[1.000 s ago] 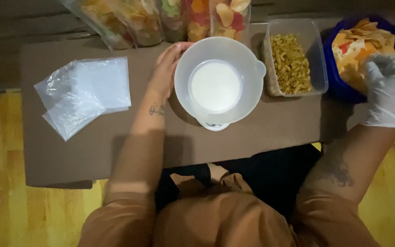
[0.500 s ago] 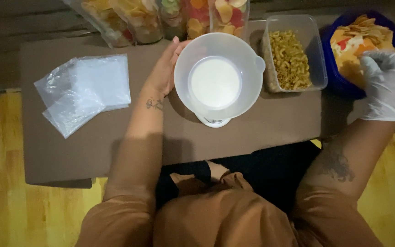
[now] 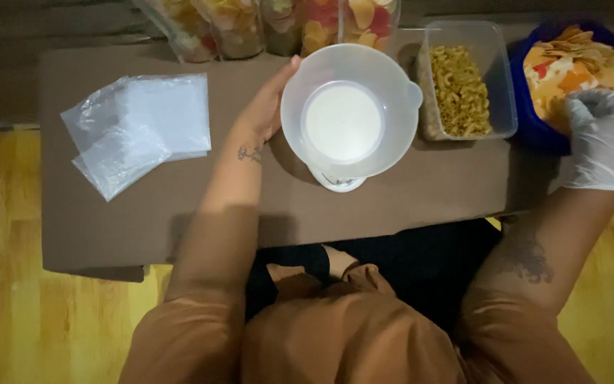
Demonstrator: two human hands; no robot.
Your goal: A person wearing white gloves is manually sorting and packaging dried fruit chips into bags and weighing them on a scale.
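Observation:
My bare left hand (image 3: 268, 107) rests against the left side of a white plastic bowl (image 3: 349, 110), which stands on a small white scale (image 3: 337, 183) on the brown tabletop. My right hand (image 3: 602, 139) wears a white glove and reaches into a blue bowl (image 3: 527, 121) of orange and yellow chips (image 3: 563, 67). Its fingers curl down among the chips, and whether they hold any is hidden. A clear rectangular tub (image 3: 495, 71) of yellow curled snacks (image 3: 460, 89) sits between the two bowls.
A stack of clear plastic bags (image 3: 140, 128) lies at the left of the brown table (image 3: 406, 192). Several filled bags of colourful snacks (image 3: 278, 21) line the far edge. Yellow wooden floor (image 3: 30, 327) shows below the table.
My gloved right hand has moved up and a little left, from beside the blue bowl into its chips. The left hand stays on the white bowl.

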